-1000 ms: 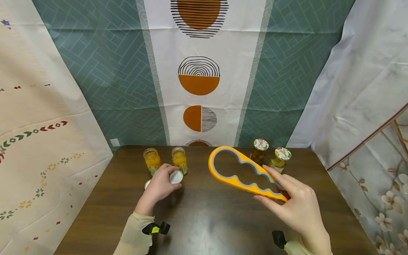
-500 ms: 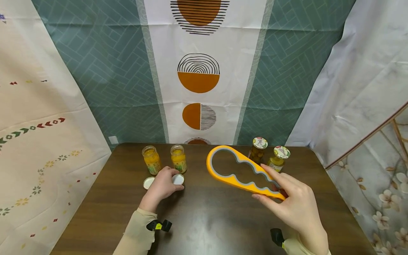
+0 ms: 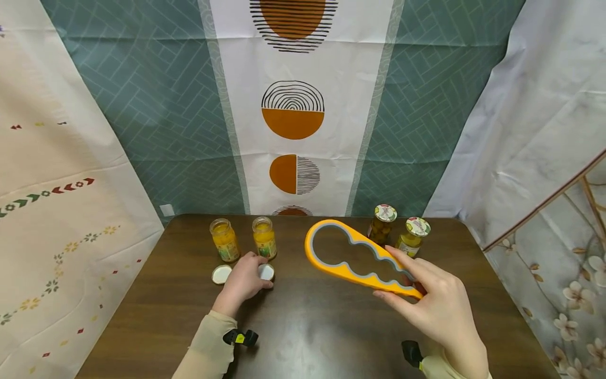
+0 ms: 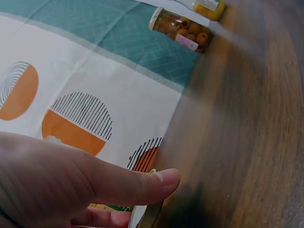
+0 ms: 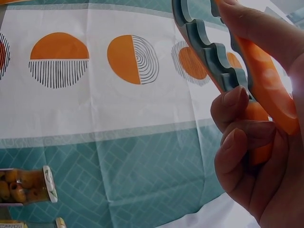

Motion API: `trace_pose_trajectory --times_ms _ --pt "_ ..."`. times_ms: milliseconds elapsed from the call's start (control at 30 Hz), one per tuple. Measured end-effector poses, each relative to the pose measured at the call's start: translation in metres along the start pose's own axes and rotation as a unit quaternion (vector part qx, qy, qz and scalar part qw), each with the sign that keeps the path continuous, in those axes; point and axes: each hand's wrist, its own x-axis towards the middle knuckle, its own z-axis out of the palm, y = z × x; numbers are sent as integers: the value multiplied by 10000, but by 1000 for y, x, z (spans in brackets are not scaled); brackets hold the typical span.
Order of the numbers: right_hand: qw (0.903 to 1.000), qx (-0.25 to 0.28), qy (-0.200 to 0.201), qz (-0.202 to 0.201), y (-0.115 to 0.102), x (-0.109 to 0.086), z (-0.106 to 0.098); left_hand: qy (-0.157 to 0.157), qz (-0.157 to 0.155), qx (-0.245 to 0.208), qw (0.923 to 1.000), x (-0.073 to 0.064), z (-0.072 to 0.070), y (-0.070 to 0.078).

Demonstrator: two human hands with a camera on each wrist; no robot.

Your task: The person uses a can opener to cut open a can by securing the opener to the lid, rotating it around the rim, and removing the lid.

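In the head view my left hand pinches a white-lined jar lid between thumb and fingers, low over the table, its pale inside facing up. The left wrist view shows my thumb against the lid's rim. Another lid lies inside-up just left of that hand. Behind them stand two uncapped glass jars of yellow contents, one left and one right. My right hand grips a yellow-orange jar opener with grey wavy inner edges by its narrow end, raised above the table.
Two capped jars stand at the back right, one of dark olives and one with greenish-yellow contents. The brown wooden table ends at a patterned cloth backdrop. Fabric also hangs on both sides.
My left hand has lowered its lid toward the table, and the other lid has come out from behind that hand. The right hand keeps the jar opener in nearly the same place.
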Motion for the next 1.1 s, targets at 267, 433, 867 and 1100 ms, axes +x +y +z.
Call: trace_pose_trajectory --times_ms 267,433,867,1100 --pt "9998 -75 -158 109 -2 -1 -4 17 125 165 9998 2 2 2" --pt "9996 -111 -201 144 -2 -2 -7 59 208 112 9997 4 6 1" --pt "9993 -105 -297 202 -3 -5 -7 58 232 -40 9997 -1 15 0" --pt "9994 -37 -270 196 -6 -4 -5 175 251 5 9995 -4 7 -2"
